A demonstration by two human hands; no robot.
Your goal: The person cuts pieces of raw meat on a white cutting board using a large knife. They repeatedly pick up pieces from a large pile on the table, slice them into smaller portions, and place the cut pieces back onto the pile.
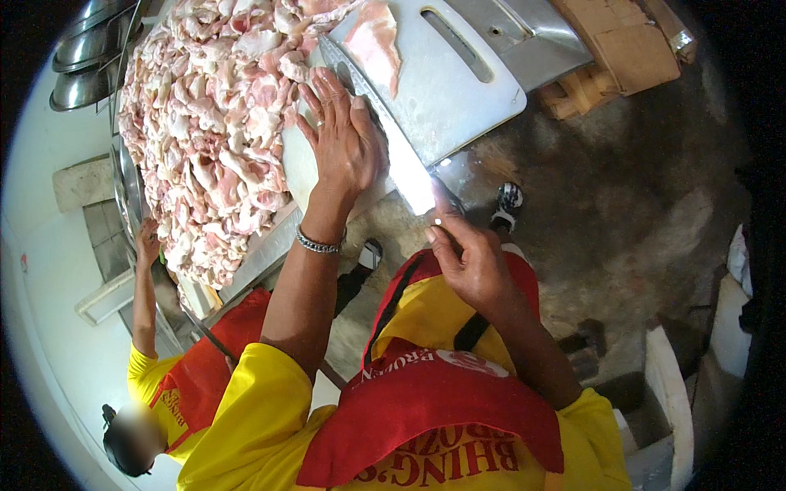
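My right hand [479, 262] is closed round the handle of a large knife [403, 164]. Its broad, bright blade slants up and left across the edge of a white cutting board [479, 110]. Beside the blade, my left hand [342, 143] lies palm down with its fingers stretched out; whether anything is under the palm is hidden. A flat pale-pink piece of raw meat [377, 45] rests on the board, on the far side of the blade. Just left of my left hand, a big heap of raw meat pieces [205, 131] spreads over the table.
At left, a co-worker in a red apron [217, 352] has a hand [147, 243] at the heap's edge. Metal bowls [82, 86] stand at the far left. A steel surface [532, 41] and cardboard [630, 49] lie beyond the board. The dark floor [622, 188] looks wet.
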